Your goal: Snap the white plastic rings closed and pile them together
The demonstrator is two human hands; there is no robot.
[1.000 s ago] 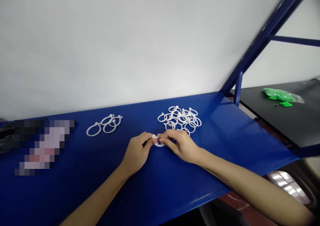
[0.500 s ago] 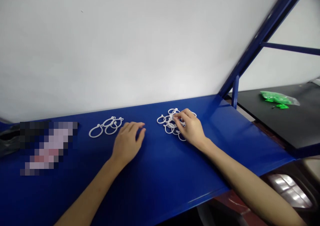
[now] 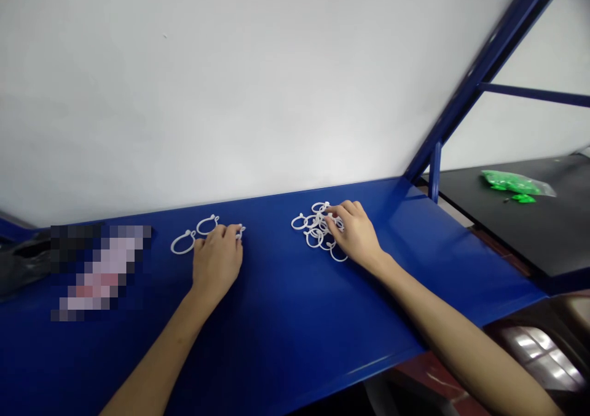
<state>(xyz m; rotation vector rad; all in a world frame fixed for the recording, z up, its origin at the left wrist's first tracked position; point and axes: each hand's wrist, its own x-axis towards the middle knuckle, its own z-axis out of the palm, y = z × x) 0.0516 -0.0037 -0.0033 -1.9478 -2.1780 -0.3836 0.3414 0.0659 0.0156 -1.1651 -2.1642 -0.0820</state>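
Thin white plastic rings with small knobs lie in two groups on a blue tabletop (image 3: 286,317). My left hand (image 3: 217,262) is closed over part of the left group, and a bit of white ring (image 3: 240,231) shows at its fingertips. Beside its knuckles lie two loose rings, a nearer one (image 3: 172,244) and one farther back (image 3: 199,230). On the right, my right hand (image 3: 357,231) bends over a pile of overlapping rings (image 3: 314,238). Its thumb and index finger are drawn close together at the rings; the other fingers are partly hidden.
A blurred-out pinkish packet (image 3: 106,268) lies at the left, next to dark plastic (image 3: 23,262). Behind the table stands a white wall (image 3: 276,84). A blue frame post (image 3: 479,66) rises at the right. Beyond it, a bag of green pieces (image 3: 511,182) rests on a black table (image 3: 544,238).
My left hand has moved left onto the left group and closed on a ring there. My right hand stays at the pile, its thumb and index finger closer together.
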